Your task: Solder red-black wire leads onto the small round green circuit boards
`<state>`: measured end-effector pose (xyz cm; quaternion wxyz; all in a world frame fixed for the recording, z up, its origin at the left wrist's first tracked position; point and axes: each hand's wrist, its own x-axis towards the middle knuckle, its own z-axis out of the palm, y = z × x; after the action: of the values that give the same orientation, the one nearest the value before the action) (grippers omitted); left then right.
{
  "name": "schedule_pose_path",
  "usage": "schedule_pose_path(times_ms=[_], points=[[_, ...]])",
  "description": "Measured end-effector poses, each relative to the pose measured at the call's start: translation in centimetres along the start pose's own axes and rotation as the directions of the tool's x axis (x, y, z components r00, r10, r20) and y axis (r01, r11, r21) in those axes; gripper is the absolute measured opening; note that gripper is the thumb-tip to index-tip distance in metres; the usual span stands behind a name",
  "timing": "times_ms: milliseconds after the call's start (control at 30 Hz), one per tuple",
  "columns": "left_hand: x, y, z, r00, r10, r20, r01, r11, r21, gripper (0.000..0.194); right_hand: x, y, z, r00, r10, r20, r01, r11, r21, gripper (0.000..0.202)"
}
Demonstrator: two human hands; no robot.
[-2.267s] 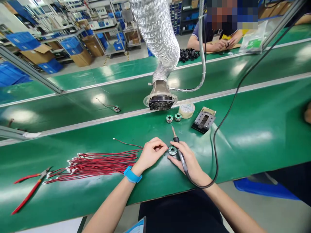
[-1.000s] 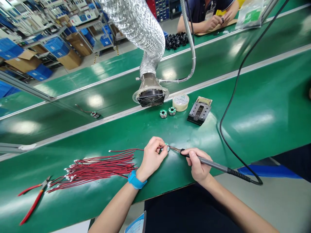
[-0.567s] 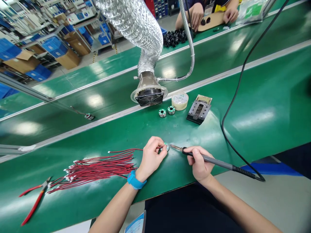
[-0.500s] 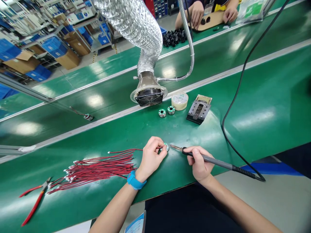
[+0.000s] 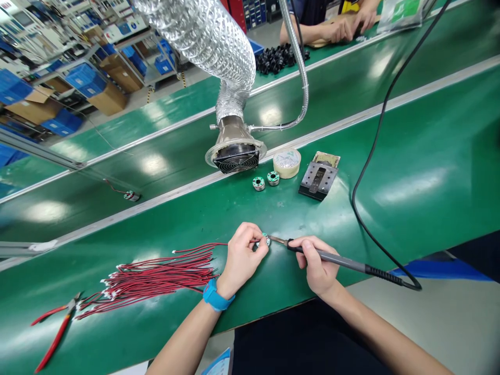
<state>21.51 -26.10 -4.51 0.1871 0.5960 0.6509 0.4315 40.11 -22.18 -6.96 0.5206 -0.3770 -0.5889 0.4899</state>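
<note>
My left hand point(image 5: 244, 255), with a blue wrist strap point(image 5: 217, 296), pinches the end of a red-and-black wire point(image 5: 213, 244) against a small round part with a green circuit board point(image 5: 266, 240). Its fingers partly cover that part and the wire's tip. In my right hand point(image 5: 319, 264) is a soldering iron point(image 5: 332, 258), held like a pen. The iron's tip points left and appears to touch the edge of the round part. Left of my left hand lies a bundle of red-and-black wires point(image 5: 156, 276) with white connectors.
Red-handled cutters point(image 5: 58, 330) lie at far left. Beyond my hands are two more round parts point(image 5: 258, 183), a tape roll point(image 5: 287, 163) and a soldering-tip cleaning stand point(image 5: 319, 177). A fume extractor point(image 5: 236, 151) hangs above. The iron's cable point(image 5: 361, 198) loops right. A co-worker's hands point(image 5: 347, 26) work opposite.
The soldering iron in my right hand has moved left, its tip now at the round part. My left hand keeps its pinch. The co-worker's hands have come together.
</note>
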Motion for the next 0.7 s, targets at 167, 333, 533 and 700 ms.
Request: schedule_pose_path(times_ms=[167, 333, 533, 700], points=[[-0.05, 0.20, 0.14, 1.000, -0.006, -0.009, 0.007, 0.999, 0.046, 0.017, 0.02, 0.21, -0.03, 1.000, 0.027, 0.006, -0.027, 1.000, -0.012, 0.035], [-0.04, 0.16, 0.07, 1.000, 0.028, -0.005, -0.028, 0.998, 0.064, 0.018, -0.16, 0.15, -0.14, 1.000, 0.013, -0.019, -0.013, 1.000, -0.001, 0.036], [0.15, 0.21, -0.14, 0.999, 0.029, 0.026, -0.031, 0.997, 0.072, 0.020, -0.34, 0.28, -0.17, 0.994, 0.000, -0.107, 0.006, 0.999, 0.050, 0.034], [0.38, 0.23, -0.23, 0.998, 0.034, 0.047, -0.038, 0.996, 0.076, 0.020, -0.36, 0.47, -0.20, 0.995, -0.024, -0.101, 0.026, 0.999, 0.019, 0.031]])
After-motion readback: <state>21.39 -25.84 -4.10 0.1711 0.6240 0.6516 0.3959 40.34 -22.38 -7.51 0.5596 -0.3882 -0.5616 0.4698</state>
